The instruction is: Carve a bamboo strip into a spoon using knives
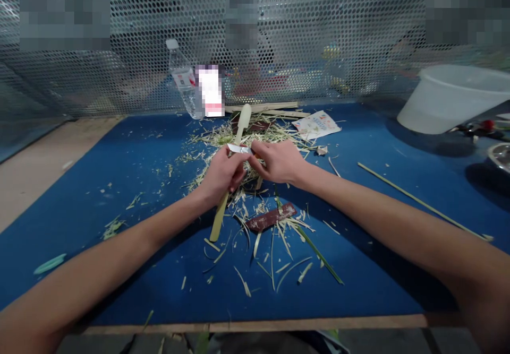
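My left hand (225, 172) is closed around a long, pale bamboo spoon (244, 118), its rounded, wider end pointing away and its flat tail slanting down toward me. A small knife is in my closed right hand (280, 161); its shiny blade (239, 149) lies across the spoon just above my left fingers. Only a bit of the orange handle shows between the right fingers. Beneath both hands spreads a heap of thin bamboo shavings (211, 149). A dark red-brown sheath-like piece (271, 217) lies closer to me, dusted with shavings.
A clear plastic bottle (184, 80) leans by a lit phone (211, 91) against the perforated metal screen (155, 19). A printed packet (316, 126) lies behind my right hand. On the right are a white tub (442, 99), a metal bowl (501, 155) and a thin bamboo strip (422, 200).
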Tool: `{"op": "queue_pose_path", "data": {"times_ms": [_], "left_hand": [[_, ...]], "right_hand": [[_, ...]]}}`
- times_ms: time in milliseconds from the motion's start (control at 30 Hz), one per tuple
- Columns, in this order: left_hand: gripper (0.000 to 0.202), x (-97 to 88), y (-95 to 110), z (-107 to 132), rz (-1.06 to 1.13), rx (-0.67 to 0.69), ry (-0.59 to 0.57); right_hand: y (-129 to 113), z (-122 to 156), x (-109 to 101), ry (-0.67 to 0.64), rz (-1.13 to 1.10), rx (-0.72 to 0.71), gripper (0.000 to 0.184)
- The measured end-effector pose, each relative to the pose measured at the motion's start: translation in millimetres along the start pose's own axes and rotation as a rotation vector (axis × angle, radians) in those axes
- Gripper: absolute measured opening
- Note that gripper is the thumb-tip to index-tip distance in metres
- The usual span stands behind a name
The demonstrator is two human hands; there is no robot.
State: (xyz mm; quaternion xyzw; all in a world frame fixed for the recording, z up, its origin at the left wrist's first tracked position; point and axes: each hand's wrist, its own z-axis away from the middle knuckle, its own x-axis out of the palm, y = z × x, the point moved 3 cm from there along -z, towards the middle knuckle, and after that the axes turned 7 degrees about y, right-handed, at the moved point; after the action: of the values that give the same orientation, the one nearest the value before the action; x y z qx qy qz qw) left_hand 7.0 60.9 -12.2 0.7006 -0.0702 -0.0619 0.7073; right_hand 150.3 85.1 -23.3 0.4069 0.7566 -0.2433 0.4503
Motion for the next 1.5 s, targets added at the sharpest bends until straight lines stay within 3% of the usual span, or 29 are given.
{"op": "queue_pose_path", "data": {"times_ms": [167, 600, 867, 1000, 1100, 1267, 1433, 1500], "left_hand": [[0.014, -1.3, -5, 0, -0.106, 0.038, -0.037], [0.014, 3.6, 1, 3, -0.09, 0.028, -0.024], [0.008, 6.1, -1, 5, -0.149, 0.021, 0.036], [0.031, 11.1, -5, 10, -0.229, 0.018, -0.001], [0.028, 11.7, -10, 10, -0.17, -0.041, -0.015], [0.016, 6.4, -11, 4, -0.106, -0.018, -0.031], [0.036, 1.7, -11, 0, -0.041, 0.004, -0.038], [0.033, 1.3, -12, -1, -0.019, -0.011, -0.044]], "right_hand": [[2, -1, 2, -0.022, 0.049, 0.006, 0.048], [-2, -4, 0, 0.01, 0.128, 0.064, 0.053], [0, -10, -1, 0.008, 0.144, 0.12, 0.052], [11, -15, -4, 0.038, 0.148, 0.205, 0.056], [13, -12, -2, 0.023, 0.107, 0.222, 0.056], [5, -4, 2, -0.001, 0.029, 0.118, 0.054], [-1, 0, 5, -0.011, 0.013, 0.027, 0.054], [0, 0, 6, -0.006, 0.024, 0.048, 0.054]]}}
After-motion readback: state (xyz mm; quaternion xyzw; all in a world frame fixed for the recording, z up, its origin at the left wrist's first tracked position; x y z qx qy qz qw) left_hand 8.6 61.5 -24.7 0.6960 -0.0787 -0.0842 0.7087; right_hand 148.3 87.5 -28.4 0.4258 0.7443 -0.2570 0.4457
